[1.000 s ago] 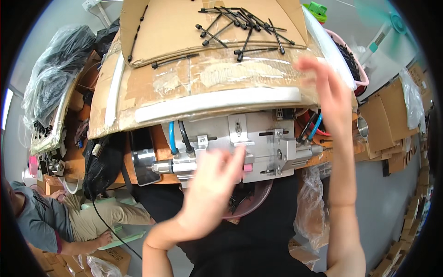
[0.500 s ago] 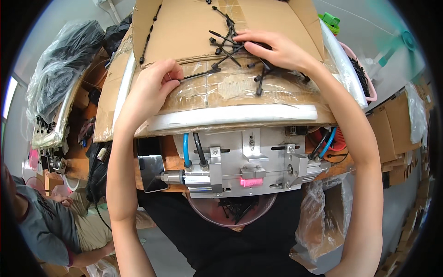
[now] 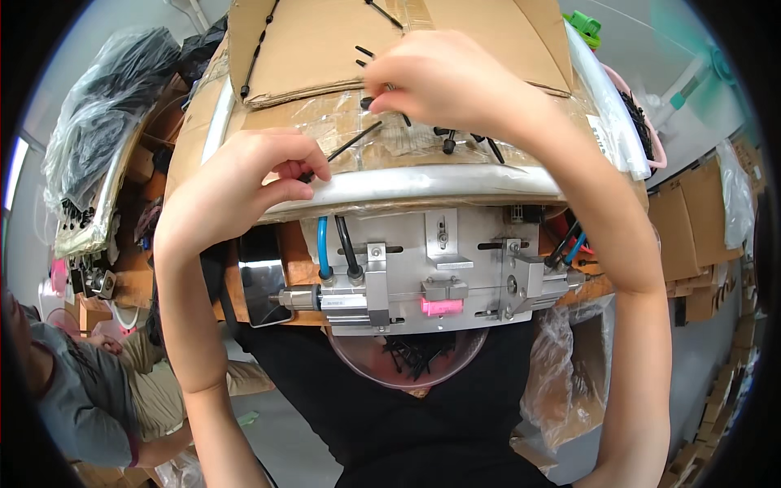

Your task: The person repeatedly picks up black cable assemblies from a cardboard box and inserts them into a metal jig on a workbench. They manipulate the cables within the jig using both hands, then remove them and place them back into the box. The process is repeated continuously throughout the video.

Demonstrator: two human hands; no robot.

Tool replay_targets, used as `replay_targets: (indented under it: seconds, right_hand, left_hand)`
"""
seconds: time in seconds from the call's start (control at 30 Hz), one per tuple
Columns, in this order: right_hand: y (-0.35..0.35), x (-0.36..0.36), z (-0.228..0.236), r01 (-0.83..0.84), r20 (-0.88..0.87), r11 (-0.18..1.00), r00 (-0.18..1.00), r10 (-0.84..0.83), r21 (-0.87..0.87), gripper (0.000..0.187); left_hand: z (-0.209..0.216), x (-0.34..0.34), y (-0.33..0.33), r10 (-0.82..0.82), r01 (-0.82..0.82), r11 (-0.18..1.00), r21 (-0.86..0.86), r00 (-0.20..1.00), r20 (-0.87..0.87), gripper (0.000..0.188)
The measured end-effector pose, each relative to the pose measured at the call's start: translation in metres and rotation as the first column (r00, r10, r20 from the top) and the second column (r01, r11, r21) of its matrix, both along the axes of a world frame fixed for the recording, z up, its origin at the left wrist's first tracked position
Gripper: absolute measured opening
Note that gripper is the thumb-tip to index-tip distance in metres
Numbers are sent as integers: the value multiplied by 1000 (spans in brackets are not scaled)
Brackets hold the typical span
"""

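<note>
Close to the front edge of a cardboard box, my left hand (image 3: pixel 244 175) pinches the near end of a thin black plastic rod (image 3: pixel 356 141), which slants away to the upper right. My right hand (image 3: pixel 447 81) is over the box with its fingers closed; a dark knobbed end (image 3: pixel 366 103) of a black rod pokes out at the fingertips. The rest of that part is hidden by the hand. More black rods with round knobs (image 3: pixel 448 144) lie loose beneath and beside this hand, partly covered by it.
In front of the box stands a metal fixture (image 3: pixel 399 305) with air cylinders, blue and black hoses and a pink block (image 3: pixel 442 307). Below it, a clear bowl (image 3: pixel 358 364) holds black parts. A dark phone-like slab (image 3: pixel 262 276) lies left. Another person (image 3: pixel 89 390) sits at the left.
My left hand has come nearer and lower with its rod. My right hand has moved left and nearer, its fingers going from spread over the rods to closed.
</note>
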State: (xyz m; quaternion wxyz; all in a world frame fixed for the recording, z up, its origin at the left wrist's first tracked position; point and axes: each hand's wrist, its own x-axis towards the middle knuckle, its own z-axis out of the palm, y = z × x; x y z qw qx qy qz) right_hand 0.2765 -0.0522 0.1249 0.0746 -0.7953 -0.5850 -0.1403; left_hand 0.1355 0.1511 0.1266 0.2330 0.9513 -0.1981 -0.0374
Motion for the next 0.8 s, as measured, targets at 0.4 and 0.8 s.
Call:
replay_targets:
  seconds: [0.4, 0.8]
  right_hand:
    - [-29, 46, 44, 305, -853, 871, 476, 212, 386, 27]
    - [-152, -45, 11, 608, -619, 319, 380, 687, 727, 30]
  left_hand:
    - [-13, -15, 7, 93, -80, 956, -283, 995, 33, 16]
    - [-106, -122, -135, 369, -269, 918, -292, 850, 377, 73]
